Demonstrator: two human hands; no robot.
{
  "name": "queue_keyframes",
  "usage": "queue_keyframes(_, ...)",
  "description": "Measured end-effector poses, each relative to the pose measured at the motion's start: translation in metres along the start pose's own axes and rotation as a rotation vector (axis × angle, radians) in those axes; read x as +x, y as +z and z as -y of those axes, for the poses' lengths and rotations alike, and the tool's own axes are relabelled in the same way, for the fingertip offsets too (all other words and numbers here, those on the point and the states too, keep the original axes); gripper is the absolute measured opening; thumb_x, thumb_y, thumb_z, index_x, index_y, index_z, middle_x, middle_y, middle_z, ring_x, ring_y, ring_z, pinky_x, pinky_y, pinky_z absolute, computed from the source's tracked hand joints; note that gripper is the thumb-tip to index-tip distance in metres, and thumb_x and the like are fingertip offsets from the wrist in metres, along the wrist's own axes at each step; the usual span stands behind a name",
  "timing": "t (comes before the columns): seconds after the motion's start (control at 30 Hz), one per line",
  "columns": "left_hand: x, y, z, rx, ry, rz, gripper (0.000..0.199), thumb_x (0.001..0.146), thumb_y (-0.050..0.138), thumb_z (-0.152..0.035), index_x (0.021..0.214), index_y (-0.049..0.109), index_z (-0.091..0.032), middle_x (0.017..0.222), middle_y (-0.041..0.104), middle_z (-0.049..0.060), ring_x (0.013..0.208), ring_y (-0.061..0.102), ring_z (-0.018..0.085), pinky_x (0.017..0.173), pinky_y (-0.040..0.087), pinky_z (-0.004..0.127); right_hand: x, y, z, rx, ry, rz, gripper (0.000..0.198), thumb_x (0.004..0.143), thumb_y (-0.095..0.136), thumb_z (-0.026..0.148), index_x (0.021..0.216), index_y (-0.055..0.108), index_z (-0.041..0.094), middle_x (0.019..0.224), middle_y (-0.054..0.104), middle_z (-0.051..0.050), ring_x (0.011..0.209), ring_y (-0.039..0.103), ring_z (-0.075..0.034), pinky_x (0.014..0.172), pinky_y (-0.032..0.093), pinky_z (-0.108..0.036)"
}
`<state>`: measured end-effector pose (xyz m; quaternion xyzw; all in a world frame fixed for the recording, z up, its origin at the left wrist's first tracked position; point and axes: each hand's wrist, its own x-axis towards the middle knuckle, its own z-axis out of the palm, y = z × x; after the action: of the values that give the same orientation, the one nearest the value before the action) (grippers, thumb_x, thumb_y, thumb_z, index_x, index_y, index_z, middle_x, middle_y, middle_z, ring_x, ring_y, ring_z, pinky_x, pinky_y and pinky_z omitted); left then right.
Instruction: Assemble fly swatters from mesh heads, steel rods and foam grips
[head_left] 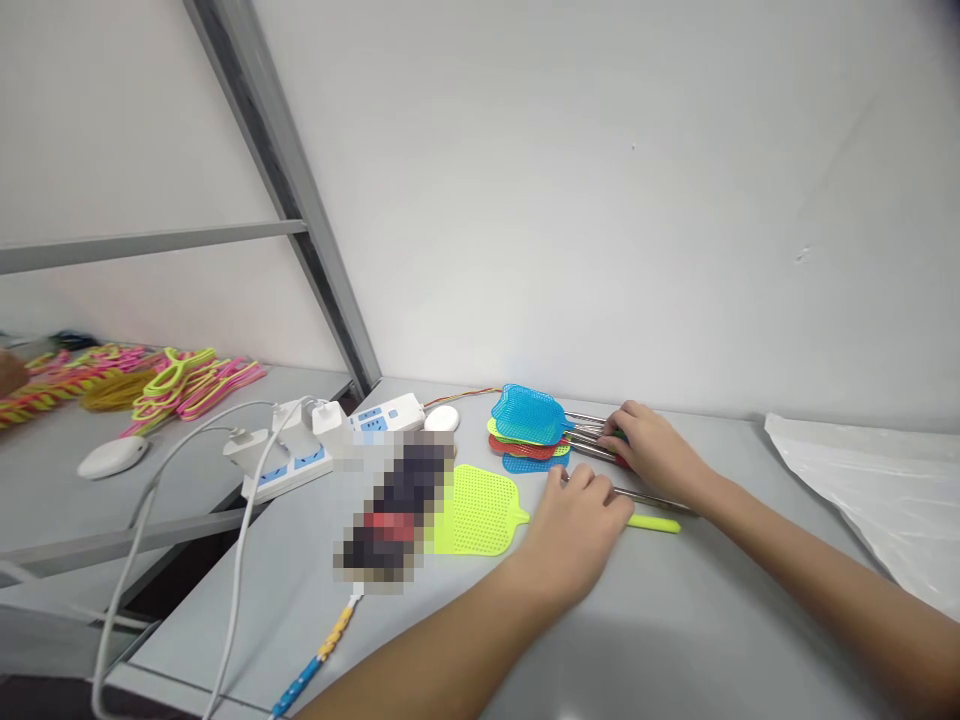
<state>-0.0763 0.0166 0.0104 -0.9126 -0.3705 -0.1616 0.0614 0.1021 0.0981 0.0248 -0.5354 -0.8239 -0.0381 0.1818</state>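
Observation:
A yellow-green fly swatter [484,510] lies flat on the table, its head to the left and its handle [656,523] showing past my left hand [577,515]. That hand is closed over the handle's middle, fingers curled; a thin metal rod [649,497] runs out from beside it to the right. Behind, several fly swatters lie in a pile with a blue head [529,414] on top and red, yellow-green and blue ones beneath. My right hand [646,445] closes over the handle end of this pile, its fingers wrapped on the metal shafts [589,445]. The grips under it are mostly hidden.
Left of the swatters, a blurred-out object [397,510] joins a blue and yellow cable [315,655]. White power strips [289,475] with plugs and a round white item [442,419] sit nearby. Clear plastic sheet [862,490] lies right; coloured cords [187,385] lie on the far-left table.

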Motion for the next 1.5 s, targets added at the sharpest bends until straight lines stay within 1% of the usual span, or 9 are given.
queue_keyframes(0.13, 0.0, 0.0, 0.0, -0.007, 0.008, -0.004, 0.016, 0.096, 0.041, -0.021, 0.095, 0.057, -0.021, 0.092, 0.058, 0.003, 0.092, 0.046, 0.022, 0.078, 0.035, 0.04, 0.002, 0.002, 0.002, -0.039, -0.012, 0.002, 0.019, 0.093, 0.048, 0.028, 0.077, 0.056, 0.02, 0.083, 0.057, -0.005, 0.076, 0.053, -0.02, 0.066, 0.038, -0.03)
queue_keyframes(0.27, 0.0, 0.002, -0.001, -0.012, 0.003, -0.011, 0.013, 0.095, 0.045, -0.023, 0.095, 0.058, -0.021, 0.091, 0.058, 0.004, 0.092, 0.047, 0.022, 0.079, 0.034, 0.04, -0.002, 0.0, 0.005, -0.106, -0.022, -0.043, 0.018, 0.096, 0.041, 0.024, 0.085, 0.053, 0.017, 0.088, 0.057, -0.009, 0.077, 0.05, -0.021, 0.07, 0.036, -0.033)
queue_keyframes(0.4, 0.0, 0.003, -0.001, -0.015, 0.006, -0.017, 0.013, 0.096, 0.045, -0.024, 0.094, 0.058, -0.021, 0.092, 0.059, 0.003, 0.092, 0.047, 0.022, 0.078, 0.034, 0.04, -0.009, -0.001, 0.004, -0.161, -0.009, -0.082, 0.023, 0.099, 0.032, 0.022, 0.089, 0.051, 0.015, 0.08, 0.056, -0.008, 0.07, 0.048, -0.021, 0.068, 0.034, -0.033)
queue_keyframes(0.6, 0.002, 0.001, -0.002, -0.027, -0.01, -0.004, 0.014, 0.096, 0.045, -0.025, 0.093, 0.058, -0.021, 0.092, 0.06, 0.004, 0.092, 0.048, 0.022, 0.081, 0.034, 0.04, -0.016, 0.006, 0.008, -0.206, -0.082, -0.081, 0.022, 0.095, 0.046, 0.035, 0.09, 0.057, 0.017, 0.092, 0.059, -0.01, 0.087, 0.05, -0.026, 0.075, 0.033, -0.036)
queue_keyframes(0.8, 0.003, -0.002, -0.001, -0.043, -0.02, 0.021, 0.014, 0.095, 0.046, -0.026, 0.093, 0.059, -0.02, 0.094, 0.06, 0.005, 0.094, 0.049, 0.023, 0.082, 0.035, 0.04, -0.012, 0.011, 0.005, -0.123, -0.059, -0.083, 0.023, 0.097, 0.041, 0.028, 0.082, 0.056, 0.019, 0.088, 0.061, -0.008, 0.084, 0.052, -0.022, 0.073, 0.034, -0.034)
queue_keyframes(1.0, 0.003, -0.006, -0.001, -0.078, -0.03, 0.034, 0.014, 0.095, 0.047, -0.029, 0.095, 0.059, -0.021, 0.097, 0.061, 0.004, 0.097, 0.049, 0.023, 0.084, 0.036, 0.042, -0.01, -0.009, 0.002, -0.012, 0.094, -0.154, 0.025, 0.099, 0.031, 0.029, 0.088, 0.053, 0.02, 0.07, 0.062, -0.003, 0.06, 0.053, -0.018, 0.055, 0.032, -0.029)
queue_keyframes(1.27, 0.008, -0.006, 0.002, -0.088, -0.101, 0.025, 0.014, 0.095, 0.047, -0.028, 0.097, 0.059, -0.022, 0.097, 0.061, 0.005, 0.097, 0.05, 0.023, 0.085, 0.036, 0.043, -0.043, -0.057, -0.005, 0.021, 0.132, -0.253, 0.022, 0.097, 0.036, 0.037, 0.095, 0.052, 0.021, 0.074, 0.065, -0.002, 0.06, 0.059, -0.018, 0.053, 0.036, -0.027)
queue_keyframes(1.4, 0.013, -0.006, 0.001, -0.096, -0.1, 0.034, 0.014, 0.094, 0.048, -0.028, 0.097, 0.06, -0.022, 0.1, 0.062, 0.005, 0.101, 0.05, 0.025, 0.087, 0.035, 0.045, -0.067, -0.06, -0.014, 0.018, 0.126, -0.256, 0.023, 0.096, 0.038, 0.04, 0.09, 0.052, 0.022, 0.068, 0.064, -0.001, 0.053, 0.057, -0.016, 0.049, 0.035, -0.026)
queue_keyframes(1.5, 0.017, -0.005, 0.001, -0.117, -0.127, 0.011, 0.014, 0.093, 0.051, -0.029, 0.101, 0.061, -0.024, 0.112, 0.06, 0.006, 0.108, 0.047, 0.026, 0.088, 0.036, 0.045, -0.078, -0.052, -0.025, 0.031, 0.123, -0.278, 0.023, 0.096, 0.039, 0.041, 0.091, 0.052, 0.022, 0.068, 0.064, 0.0, 0.052, 0.057, -0.015, 0.049, 0.036, -0.026)
